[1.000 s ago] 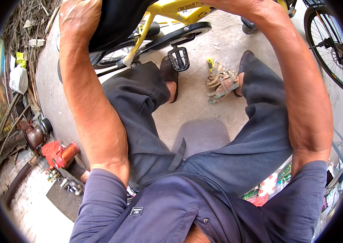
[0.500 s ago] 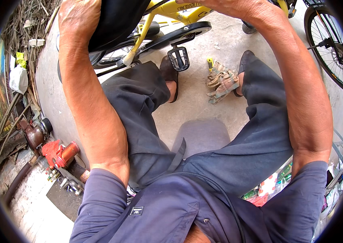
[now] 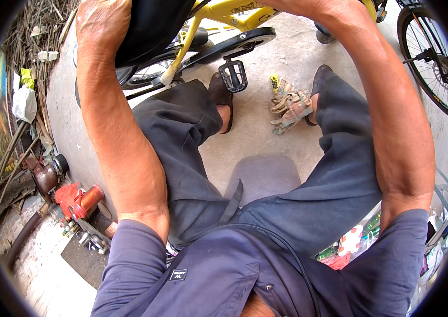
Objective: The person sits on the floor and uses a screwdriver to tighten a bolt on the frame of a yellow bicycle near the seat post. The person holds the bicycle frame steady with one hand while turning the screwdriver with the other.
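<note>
A yellow bicycle (image 3: 224, 13) stands in front of me, cut off by the upper edge. My left hand (image 3: 103, 20) is up against its black saddle (image 3: 152, 29), and the fingers lie out of sight. Past the yellow frame reaches my right hand (image 3: 292, 4), mostly beyond the upper edge, so what it touches does not show. Below the frame are the black chain guard (image 3: 229, 48) and a black pedal (image 3: 233, 75), close to my left foot. A crumpled patterned glove or cloth (image 3: 291, 107) lies on the ground between my feet, beside a small yellow-and-black object (image 3: 274, 83).
Another bicycle wheel (image 3: 430, 61) stands at the far right. To my left are a red-brown metal tool (image 3: 44, 177), a red cloth (image 3: 68, 199) and small metal parts (image 3: 93, 242). Dry sticks (image 3: 39, 31) line the far left. A wire basket (image 3: 446, 211) with packages is at my right.
My right forearm has shifted slightly to the left near the wrist. The left arm, the bicycle and the things on the ground look the same.
</note>
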Demonstrator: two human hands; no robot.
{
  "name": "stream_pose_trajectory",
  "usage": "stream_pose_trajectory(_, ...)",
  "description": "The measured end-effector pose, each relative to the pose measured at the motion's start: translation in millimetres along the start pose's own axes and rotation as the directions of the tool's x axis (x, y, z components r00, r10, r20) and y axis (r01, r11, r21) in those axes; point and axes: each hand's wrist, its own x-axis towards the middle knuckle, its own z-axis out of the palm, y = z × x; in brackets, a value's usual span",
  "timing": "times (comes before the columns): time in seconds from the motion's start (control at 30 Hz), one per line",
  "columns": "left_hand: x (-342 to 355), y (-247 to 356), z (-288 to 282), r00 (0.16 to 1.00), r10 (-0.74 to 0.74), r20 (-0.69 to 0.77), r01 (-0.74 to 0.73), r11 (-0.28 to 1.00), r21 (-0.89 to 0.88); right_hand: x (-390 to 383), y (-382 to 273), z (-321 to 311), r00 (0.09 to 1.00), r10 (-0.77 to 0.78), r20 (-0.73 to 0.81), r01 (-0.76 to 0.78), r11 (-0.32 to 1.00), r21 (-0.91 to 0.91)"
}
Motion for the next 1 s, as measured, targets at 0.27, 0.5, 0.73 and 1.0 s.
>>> stream_pose_trajectory(0.27, 4.3, 8.0, 4.9, 1.0, 0.016, -0.001, -0.016, 0.999, -0.034, 0.4, 5.4, -2.2, 0.989, -0.037, -0.14, 0.017, 0.99, -0.142)
stream_pose_trajectory(0.5, -2.5, 7.7, -0.8, 1.0, 0.002, -0.03, 0.001, 0.995, 0.097, -2.1, 3.2, 21.4, 0.98, -0.097, -0.175, 0.084, 0.993, -0.084)
stream_pose_trajectory(0.73, 0.8, 10.3, -3.2, 0.995, -0.096, 0.031, 0.098, 0.994, -0.051, -0.4, 8.4, 24.6, 0.995, 0.033, -0.095, -0.038, 0.998, -0.048)
stream_pose_trajectory(1.0, 9.4, -9.6, -10.7, 0.965, -0.22, 0.146, 0.243, 0.955, -0.169, 0.5, 13.5, 30.0, 0.989, 0.148, -0.031, -0.147, 0.989, 0.019)
